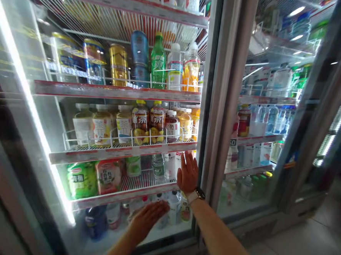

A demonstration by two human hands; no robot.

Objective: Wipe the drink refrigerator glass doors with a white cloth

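Note:
My right hand [187, 173] is raised flat with its fingers spread, next to the metal door frame [213, 107] of a glass-door drinks cooler, and a wristwatch [197, 194] sits on its wrist. Lower down, my left hand [149, 218] lies flat with its fingers pointing right, in front of bottles on the cooler's bottom level. Neither hand holds anything. Both seem to press on or hover near the glass door [44, 108], but I cannot tell which.
Behind the glass, wire-fronted shelves [117, 92] hold cans, green soda bottles, juice bottles and large green and pink drink packs [82, 180]. A second cooler door [260, 121] stands to the right, with more bottles. A pale tiled floor [290, 250] runs along the lower right.

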